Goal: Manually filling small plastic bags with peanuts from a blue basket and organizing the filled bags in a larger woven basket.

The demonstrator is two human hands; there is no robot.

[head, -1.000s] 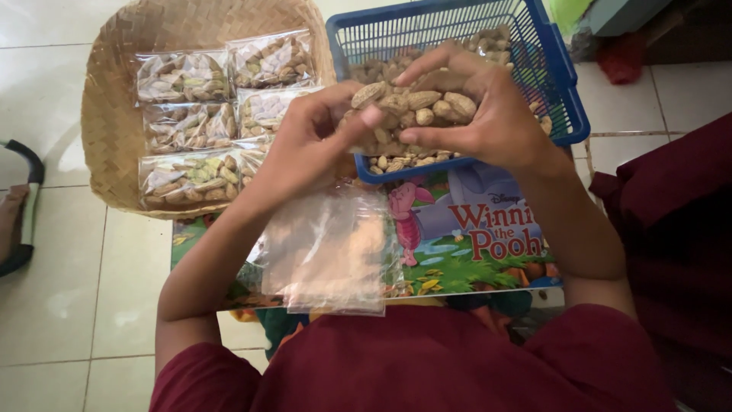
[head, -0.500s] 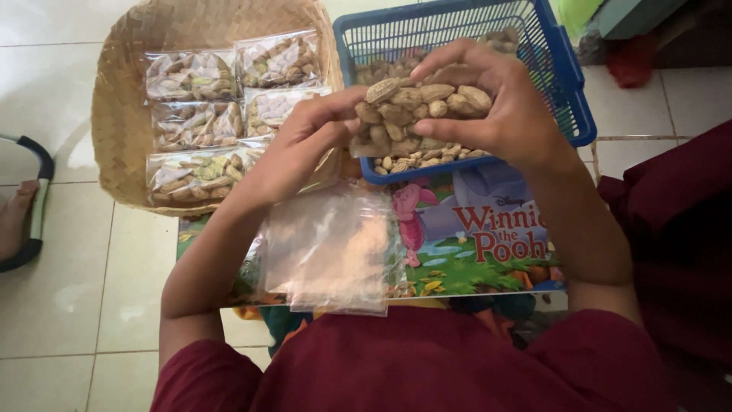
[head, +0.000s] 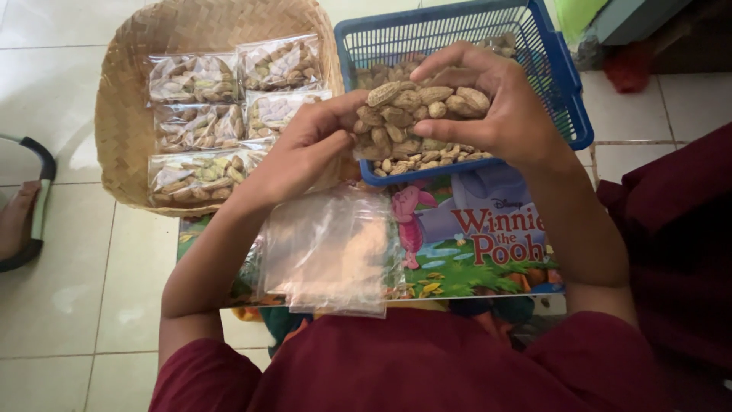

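My right hand (head: 503, 107) is cupped around a heap of peanuts in their shells (head: 415, 111), held just above the blue plastic basket (head: 568, 99). My left hand (head: 305, 149) touches the left side of that heap, fingers closed on it. More peanuts (head: 427, 160) lie in the basket below. A stack of empty clear plastic bags (head: 328, 252) rests on a colourful cartoon-printed board (head: 488, 244) in front of me.
A woven tray (head: 130, 91) at the left holds several filled, sealed bags of peanuts (head: 229, 107). The floor is pale tile. A foot in a dark sandal (head: 19, 214) shows at the left edge. Dark red fabric (head: 671, 229) lies at the right.
Both hands, still holding the peanuts, have shifted slightly up and left over the basket. The bags on the board have not moved.
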